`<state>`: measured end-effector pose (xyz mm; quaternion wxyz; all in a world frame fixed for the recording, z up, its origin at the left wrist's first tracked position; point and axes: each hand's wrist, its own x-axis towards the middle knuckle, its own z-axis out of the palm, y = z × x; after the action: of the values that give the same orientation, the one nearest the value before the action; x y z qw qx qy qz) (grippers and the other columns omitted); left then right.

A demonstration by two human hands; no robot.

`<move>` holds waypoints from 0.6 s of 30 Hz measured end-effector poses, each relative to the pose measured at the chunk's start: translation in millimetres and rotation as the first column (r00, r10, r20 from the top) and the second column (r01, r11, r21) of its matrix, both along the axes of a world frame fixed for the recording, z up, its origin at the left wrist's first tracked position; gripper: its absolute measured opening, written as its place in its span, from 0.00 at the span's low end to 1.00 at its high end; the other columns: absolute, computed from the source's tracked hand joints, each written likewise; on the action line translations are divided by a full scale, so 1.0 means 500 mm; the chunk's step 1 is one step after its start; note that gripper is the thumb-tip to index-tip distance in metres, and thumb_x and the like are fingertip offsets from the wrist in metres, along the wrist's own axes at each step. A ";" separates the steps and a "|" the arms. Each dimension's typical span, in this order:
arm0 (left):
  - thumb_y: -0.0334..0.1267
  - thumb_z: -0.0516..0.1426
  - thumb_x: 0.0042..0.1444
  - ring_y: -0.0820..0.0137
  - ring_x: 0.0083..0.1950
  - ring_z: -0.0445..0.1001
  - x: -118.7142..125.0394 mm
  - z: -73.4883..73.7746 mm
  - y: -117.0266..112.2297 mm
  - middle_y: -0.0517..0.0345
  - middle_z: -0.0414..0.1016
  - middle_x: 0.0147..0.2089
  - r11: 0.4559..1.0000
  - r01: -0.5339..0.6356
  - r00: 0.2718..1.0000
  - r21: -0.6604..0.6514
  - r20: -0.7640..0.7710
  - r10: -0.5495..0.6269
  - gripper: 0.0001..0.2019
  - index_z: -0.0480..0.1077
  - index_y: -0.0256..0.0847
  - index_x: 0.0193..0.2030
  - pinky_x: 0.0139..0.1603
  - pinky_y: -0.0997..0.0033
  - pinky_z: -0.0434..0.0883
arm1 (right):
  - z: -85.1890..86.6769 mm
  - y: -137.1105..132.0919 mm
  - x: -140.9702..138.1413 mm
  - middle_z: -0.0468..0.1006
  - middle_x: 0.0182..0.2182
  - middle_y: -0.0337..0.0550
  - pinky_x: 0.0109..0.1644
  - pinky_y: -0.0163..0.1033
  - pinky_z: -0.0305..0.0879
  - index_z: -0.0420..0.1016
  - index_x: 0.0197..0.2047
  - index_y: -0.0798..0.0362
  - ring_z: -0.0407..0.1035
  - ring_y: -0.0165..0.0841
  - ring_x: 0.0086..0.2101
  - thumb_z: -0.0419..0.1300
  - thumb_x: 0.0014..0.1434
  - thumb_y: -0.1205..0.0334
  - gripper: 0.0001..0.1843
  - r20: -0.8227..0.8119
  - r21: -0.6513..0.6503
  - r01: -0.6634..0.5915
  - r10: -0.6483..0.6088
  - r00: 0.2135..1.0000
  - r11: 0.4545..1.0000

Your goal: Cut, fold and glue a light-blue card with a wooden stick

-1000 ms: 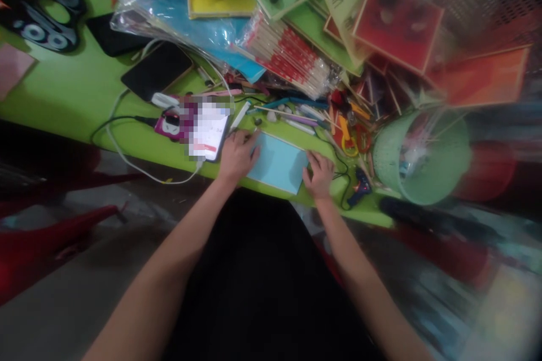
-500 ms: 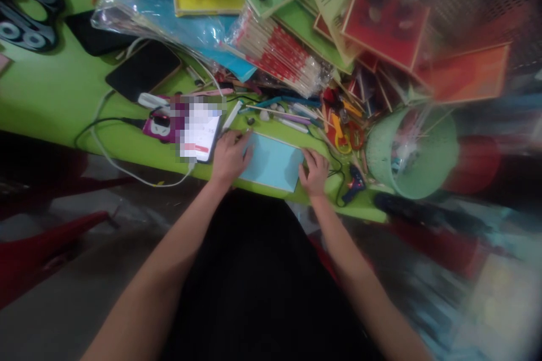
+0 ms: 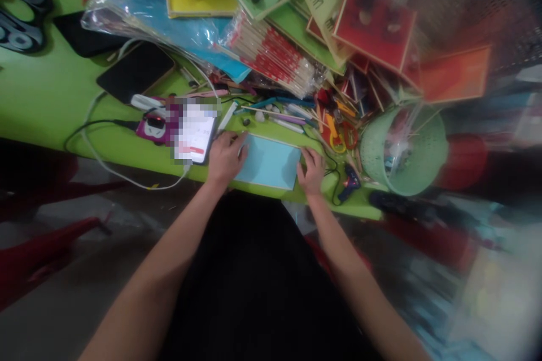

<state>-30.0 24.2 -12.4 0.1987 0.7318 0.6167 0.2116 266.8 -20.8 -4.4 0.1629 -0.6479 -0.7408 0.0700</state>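
A light blue card (image 3: pixel 271 162) lies flat on the green table (image 3: pixel 25 101), with thin pale strips along its edges. At its left side rests my left hand (image 3: pixel 225 158), fingers stretched out and the thumb reaching over the card's edge. My right hand (image 3: pixel 312 170) lies at the opposite side, its fingertips by the upper right corner and the thumb apart. Both hands are open; neither grips the card. Just left of my left hand is a phone with a lit screen (image 3: pixel 195 138), partly blurred out.
Behind the card are loose pens and sticks, yellow-handled scissors (image 3: pixel 336 134) and bundled sticks (image 3: pixel 271 56) in plastic. To the right stand a glue gun (image 3: pixel 349 183) and a green basket (image 3: pixel 372 155). A purple power socket (image 3: pixel 154 127) with cables sits left. Coloured framed boards (image 3: pixel 375 22) pile up behind.
The whole view has shifted slightly to the right, so things appear a little further left. Both hands keep their places beside the card.
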 end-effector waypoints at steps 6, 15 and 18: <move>0.42 0.50 0.71 0.55 0.52 0.74 0.000 0.000 0.002 0.39 0.75 0.51 0.999 0.012 1.000 0.033 -0.027 -0.011 0.21 0.75 0.38 0.64 0.55 0.54 0.71 | -0.003 -0.002 0.000 0.74 0.60 0.52 0.64 0.52 0.62 0.71 0.68 0.49 0.68 0.45 0.57 0.51 0.70 0.53 0.27 0.042 -0.040 0.031 -0.029 0.999 0.999; 0.43 0.51 0.71 0.58 0.51 0.75 0.000 -0.002 -0.003 0.44 0.76 0.50 0.997 0.009 0.999 0.071 -0.050 -0.006 0.19 0.74 0.43 0.63 0.49 0.58 0.70 | 0.002 0.000 -0.003 0.74 0.62 0.51 0.63 0.52 0.62 0.74 0.67 0.48 0.67 0.45 0.57 0.52 0.70 0.52 0.26 0.076 -0.054 0.005 -0.001 0.997 0.999; 0.43 0.51 0.71 0.58 0.51 0.75 0.001 -0.004 -0.003 0.45 0.76 0.50 0.997 0.007 0.999 0.080 -0.054 -0.003 0.19 0.74 0.44 0.63 0.49 0.58 0.70 | 0.002 0.001 -0.003 0.74 0.61 0.51 0.62 0.52 0.62 0.74 0.66 0.48 0.67 0.45 0.57 0.52 0.70 0.53 0.26 0.086 -0.058 0.007 -0.002 0.996 0.998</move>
<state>-29.7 22.9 -14.3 0.1532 0.7462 0.6108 0.2161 265.4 -20.2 -3.5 0.1121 -0.6565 -0.7432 0.0632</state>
